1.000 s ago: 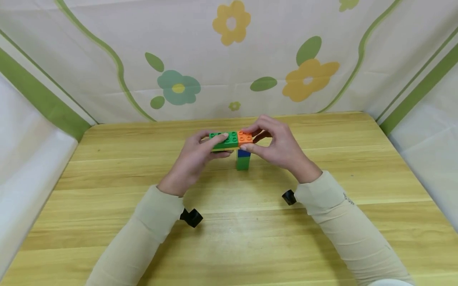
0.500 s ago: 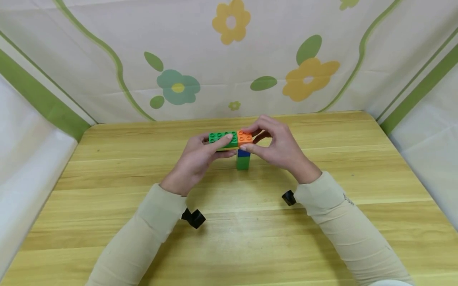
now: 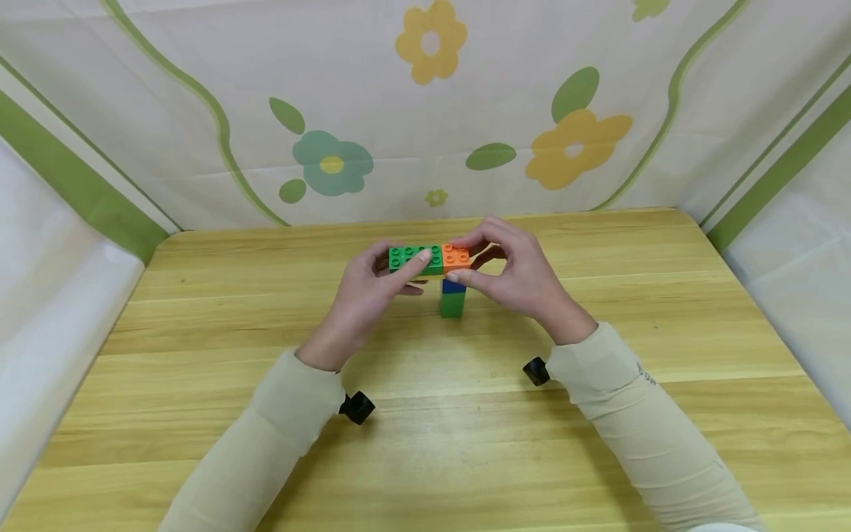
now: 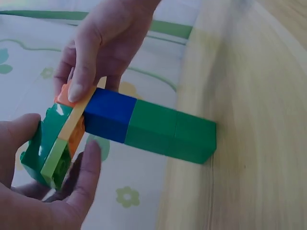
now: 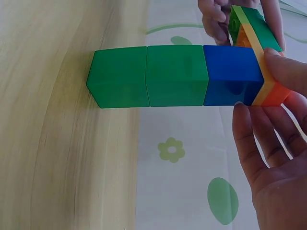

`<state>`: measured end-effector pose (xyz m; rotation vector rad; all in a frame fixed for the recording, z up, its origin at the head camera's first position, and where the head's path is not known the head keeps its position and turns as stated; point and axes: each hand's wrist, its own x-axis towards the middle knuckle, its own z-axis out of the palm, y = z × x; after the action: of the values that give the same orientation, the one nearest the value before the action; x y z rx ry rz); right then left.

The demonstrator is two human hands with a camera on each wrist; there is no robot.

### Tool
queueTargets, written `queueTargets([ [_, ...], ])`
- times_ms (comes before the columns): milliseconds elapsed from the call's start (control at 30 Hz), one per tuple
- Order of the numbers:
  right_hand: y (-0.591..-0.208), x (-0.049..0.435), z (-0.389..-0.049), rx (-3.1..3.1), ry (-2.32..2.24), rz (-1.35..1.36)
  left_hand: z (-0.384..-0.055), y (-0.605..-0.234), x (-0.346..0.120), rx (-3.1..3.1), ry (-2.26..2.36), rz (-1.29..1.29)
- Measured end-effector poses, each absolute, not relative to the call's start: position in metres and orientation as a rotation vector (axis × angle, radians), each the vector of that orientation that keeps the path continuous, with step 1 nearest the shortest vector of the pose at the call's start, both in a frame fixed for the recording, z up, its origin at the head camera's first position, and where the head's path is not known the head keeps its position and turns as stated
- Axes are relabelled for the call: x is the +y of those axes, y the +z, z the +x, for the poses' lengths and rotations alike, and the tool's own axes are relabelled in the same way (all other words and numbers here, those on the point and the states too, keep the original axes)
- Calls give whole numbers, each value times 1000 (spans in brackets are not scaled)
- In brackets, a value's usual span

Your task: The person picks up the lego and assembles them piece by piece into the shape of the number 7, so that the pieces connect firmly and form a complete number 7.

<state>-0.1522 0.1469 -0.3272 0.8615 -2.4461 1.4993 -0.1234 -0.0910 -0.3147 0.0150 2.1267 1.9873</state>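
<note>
A tower of toy building blocks stands upright on the table, with two green blocks [image 5: 176,75] at the bottom and a blue block [image 5: 232,76] above them. A yellow-orange piece [image 4: 76,120] crosses the blue block and overhangs to the left, beside a light green piece [image 4: 53,160]. On top lie a long green block [image 3: 435,264] and an orange block [image 3: 456,257], side by side. My left hand [image 3: 362,299] holds the overhanging end, thumb on the long green block and fingers below. My right hand [image 3: 518,273] pinches the orange block between thumb and fingers.
The wooden table [image 3: 425,443] extends around the tower. Behind it hangs a white curtain [image 3: 233,44] with printed flowers, and white cloth also borders both sides. A black wrist device [image 3: 357,407] sticks out by the left cuff, another black device [image 3: 535,371] by the right.
My left thumb has slid slightly right along the long green block, and the left fingers below have shifted. The right hand and the tower stay in place.
</note>
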Motion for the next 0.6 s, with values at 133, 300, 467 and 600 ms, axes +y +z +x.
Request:
queueTargets([
  [133,-327,146,-152,-2443,1520,854,-121,-317,-98,2285,1976,83],
  [300,-328,147,-151,-2452,1536,836,-120,-316,-104,2334,1992,195],
  [467,-330,147,-151,-2445,1541,835,-121,-317,-106,2371,1978,238],
  [600,-334,148,-151,-2438,1552,827,-121,-318,-108,2380,1959,256],
])
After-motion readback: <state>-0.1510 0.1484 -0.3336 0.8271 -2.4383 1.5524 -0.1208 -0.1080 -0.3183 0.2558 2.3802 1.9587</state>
